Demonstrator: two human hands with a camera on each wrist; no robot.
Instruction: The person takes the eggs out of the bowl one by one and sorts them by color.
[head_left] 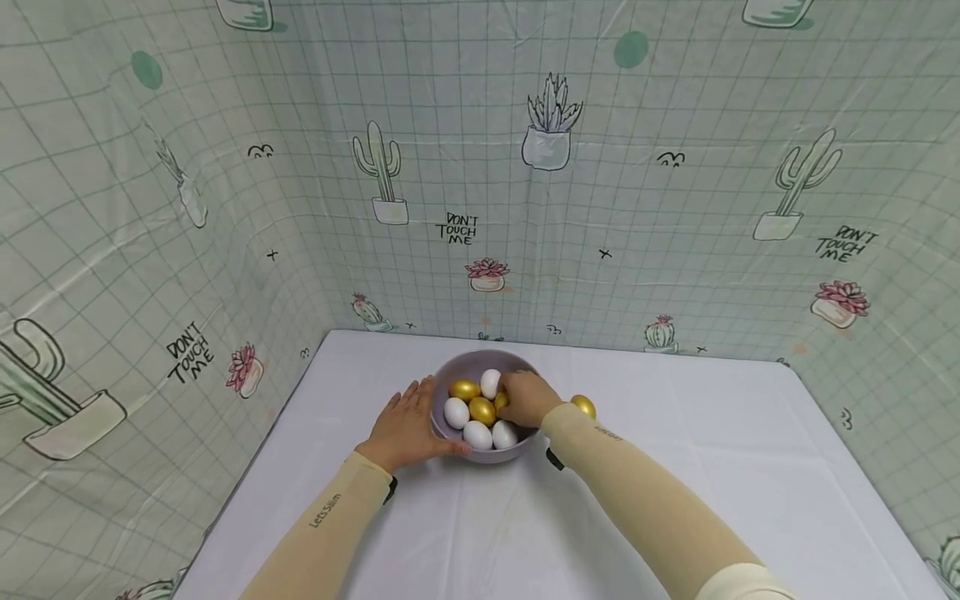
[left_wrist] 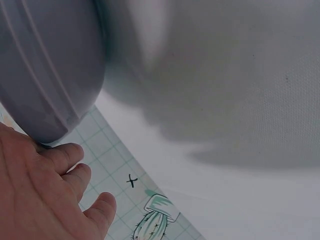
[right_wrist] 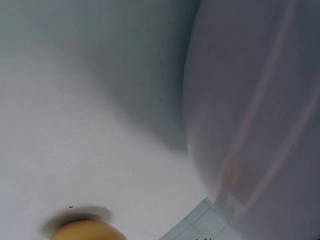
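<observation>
A round greyish-purple bowl (head_left: 491, 457) stands on the white table, holding several white eggs (head_left: 477, 435) and gold eggs (head_left: 482, 411). My left hand (head_left: 405, 429) rests against its left side with fingers spread and straight, the thumb along the front rim. The left wrist view shows those fingers (left_wrist: 75, 177) beside the bowl's outer wall (left_wrist: 50, 65). Reaching over the right rim, my right hand (head_left: 528, 398) has its fingers curled down inside the bowl, pinching a gold egg partly hidden beneath them. In the right wrist view the bowl wall (right_wrist: 250, 100) hides that hand.
One gold egg (head_left: 583, 406) lies on the table right of the bowl, just beyond the right forearm. White cloth covers the table (head_left: 675, 483). A curtain (head_left: 570, 208) printed with cacti rises behind the table and along its sides.
</observation>
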